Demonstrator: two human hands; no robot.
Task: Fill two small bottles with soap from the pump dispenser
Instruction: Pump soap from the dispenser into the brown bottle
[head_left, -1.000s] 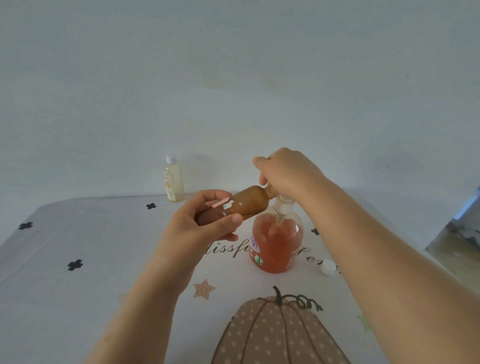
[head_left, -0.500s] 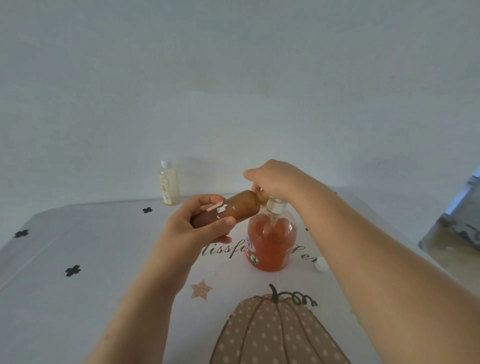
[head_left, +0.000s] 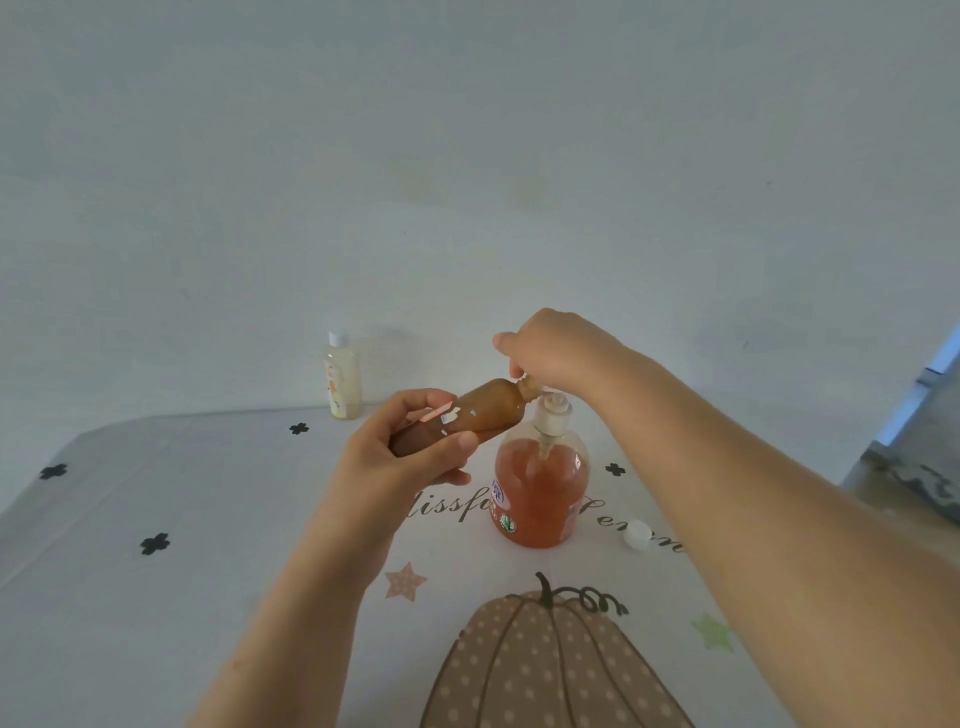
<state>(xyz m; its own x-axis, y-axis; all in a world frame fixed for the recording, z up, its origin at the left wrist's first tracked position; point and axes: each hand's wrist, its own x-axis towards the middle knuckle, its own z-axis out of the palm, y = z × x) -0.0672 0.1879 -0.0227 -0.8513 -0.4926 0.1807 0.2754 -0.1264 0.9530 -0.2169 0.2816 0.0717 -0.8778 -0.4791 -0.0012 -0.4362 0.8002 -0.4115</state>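
Observation:
A clear pump dispenser of orange soap stands mid-table. My right hand covers its pump head from above, fingers curled down over it. My left hand grips a small brown bottle, held almost level with its open neck against the pump's spout under my right fingers. The spout itself is hidden. A second small bottle, pale yellow with a white cap, stands upright at the table's far edge by the wall. A loose white cap lies right of the dispenser.
The table wears a white cloth printed with black clovers, stars, script lettering and a dotted pumpkin. A plain wall rises directly behind the table. A grey ledge shows at the right edge.
My right hand has lifted slightly over the pump head, which now sits higher. The brown bottle stays at the spout in my left hand. The view has shifted a little.

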